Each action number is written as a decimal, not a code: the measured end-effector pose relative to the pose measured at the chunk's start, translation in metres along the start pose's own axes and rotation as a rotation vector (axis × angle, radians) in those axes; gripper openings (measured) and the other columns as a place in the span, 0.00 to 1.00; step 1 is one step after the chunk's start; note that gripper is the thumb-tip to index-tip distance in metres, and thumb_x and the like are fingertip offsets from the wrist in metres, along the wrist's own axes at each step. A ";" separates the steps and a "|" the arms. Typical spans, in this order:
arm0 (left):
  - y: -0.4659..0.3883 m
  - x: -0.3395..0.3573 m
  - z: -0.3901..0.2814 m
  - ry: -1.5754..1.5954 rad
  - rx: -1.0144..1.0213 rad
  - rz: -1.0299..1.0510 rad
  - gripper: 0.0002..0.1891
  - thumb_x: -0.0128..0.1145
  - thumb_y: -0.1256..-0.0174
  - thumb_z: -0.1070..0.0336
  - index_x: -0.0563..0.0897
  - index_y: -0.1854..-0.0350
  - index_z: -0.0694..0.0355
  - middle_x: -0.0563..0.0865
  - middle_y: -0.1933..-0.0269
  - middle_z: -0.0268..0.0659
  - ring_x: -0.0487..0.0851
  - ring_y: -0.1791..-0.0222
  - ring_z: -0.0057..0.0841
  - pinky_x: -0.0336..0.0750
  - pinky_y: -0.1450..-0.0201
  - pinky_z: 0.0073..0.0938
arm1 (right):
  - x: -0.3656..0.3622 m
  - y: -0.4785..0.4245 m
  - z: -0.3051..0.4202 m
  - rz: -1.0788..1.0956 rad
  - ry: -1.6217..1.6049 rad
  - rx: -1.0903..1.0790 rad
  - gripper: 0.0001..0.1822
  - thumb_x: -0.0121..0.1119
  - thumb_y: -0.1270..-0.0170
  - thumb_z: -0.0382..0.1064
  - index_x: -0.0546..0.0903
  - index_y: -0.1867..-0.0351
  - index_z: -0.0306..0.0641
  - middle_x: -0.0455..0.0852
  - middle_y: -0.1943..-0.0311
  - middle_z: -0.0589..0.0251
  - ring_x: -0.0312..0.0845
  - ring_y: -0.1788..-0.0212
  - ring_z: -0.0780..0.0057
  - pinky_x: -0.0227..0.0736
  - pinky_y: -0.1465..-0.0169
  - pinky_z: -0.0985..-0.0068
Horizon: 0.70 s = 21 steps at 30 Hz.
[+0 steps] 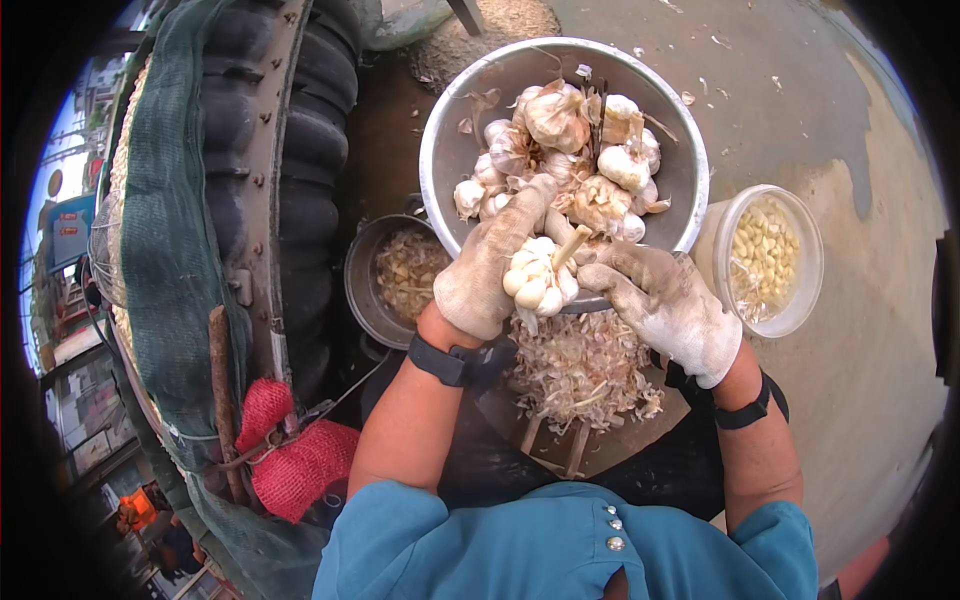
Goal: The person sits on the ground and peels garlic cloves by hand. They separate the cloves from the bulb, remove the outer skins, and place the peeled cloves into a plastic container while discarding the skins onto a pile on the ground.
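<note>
My left hand (491, 259), in a soiled white work glove, grips a partly peeled garlic bulb (537, 281) whose pale cloves and stalk stub show. Beside the stalk, my gloved right hand (664, 300) has its thumb and fingers drawn together close to the bulb; whether something thin is between them cannot be made out. Both hands are over the near rim of a wide metal basin (450, 124). Whole garlic bulbs (559, 116) in dry skins are heaped inside it. Below the rim lies a pile of papery garlic skins (585, 367).
A clear plastic tub (806, 296) of peeled cloves (765, 244) stands right of the basin. At left is a metal pot (360, 300) with cloves and skins. Beyond it are black ribbed tyres (315, 150), green netting (165, 180), a wooden stick (221, 390) and red mesh bags (304, 465).
</note>
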<state>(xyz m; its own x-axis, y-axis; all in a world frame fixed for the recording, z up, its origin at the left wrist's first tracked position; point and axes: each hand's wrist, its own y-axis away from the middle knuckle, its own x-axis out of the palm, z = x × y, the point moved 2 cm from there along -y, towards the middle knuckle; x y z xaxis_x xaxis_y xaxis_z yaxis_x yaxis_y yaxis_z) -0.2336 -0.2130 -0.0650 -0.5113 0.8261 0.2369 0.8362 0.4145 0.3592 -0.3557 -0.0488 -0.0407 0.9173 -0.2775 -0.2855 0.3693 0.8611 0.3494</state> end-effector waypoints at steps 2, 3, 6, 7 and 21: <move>0.001 -0.004 0.005 0.080 0.013 -0.006 0.21 0.53 0.23 0.63 0.73 0.32 0.64 0.85 0.45 0.40 0.84 0.46 0.30 0.81 0.43 0.29 | 0.001 -0.004 0.008 0.055 -0.088 0.082 0.21 0.61 0.30 0.47 0.82 0.44 0.34 0.89 0.56 0.48 0.87 0.51 0.59 0.79 0.47 0.69; 0.003 -0.002 0.002 0.012 0.046 0.017 0.21 0.53 0.24 0.63 0.73 0.33 0.64 0.85 0.46 0.40 0.84 0.46 0.31 0.81 0.42 0.30 | 0.000 -0.004 0.007 0.080 -0.080 0.047 0.22 0.61 0.30 0.48 0.82 0.44 0.34 0.90 0.56 0.48 0.86 0.50 0.60 0.78 0.46 0.69; 0.008 0.001 -0.005 -0.147 0.140 0.091 0.21 0.53 0.25 0.64 0.74 0.33 0.66 0.86 0.49 0.41 0.85 0.49 0.33 0.80 0.42 0.32 | 0.002 -0.004 -0.001 0.133 -0.097 -0.043 0.22 0.61 0.30 0.49 0.83 0.44 0.35 0.90 0.55 0.50 0.86 0.50 0.64 0.77 0.44 0.68; 0.009 0.001 -0.007 -0.170 0.168 0.122 0.21 0.51 0.24 0.63 0.74 0.33 0.66 0.86 0.50 0.41 0.85 0.50 0.32 0.80 0.43 0.32 | 0.004 -0.004 -0.003 0.135 -0.131 -0.062 0.22 0.61 0.30 0.50 0.83 0.44 0.35 0.90 0.55 0.51 0.85 0.50 0.66 0.77 0.43 0.69; 0.011 -0.005 -0.006 -0.482 0.419 0.225 0.22 0.49 0.25 0.63 0.75 0.35 0.69 0.87 0.58 0.43 0.85 0.60 0.31 0.78 0.50 0.30 | 0.007 -0.004 0.012 0.288 -0.393 0.130 0.23 0.64 0.33 0.54 0.86 0.47 0.38 0.90 0.59 0.57 0.83 0.56 0.76 0.76 0.47 0.73</move>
<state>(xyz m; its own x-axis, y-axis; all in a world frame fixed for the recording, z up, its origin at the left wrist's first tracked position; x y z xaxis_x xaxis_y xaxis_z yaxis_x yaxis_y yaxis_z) -0.2232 -0.2150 -0.0573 -0.2515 0.9471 -0.1993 0.9679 0.2454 -0.0550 -0.3486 -0.0592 -0.0338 0.9622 -0.1979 0.1874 0.0860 0.8728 0.4804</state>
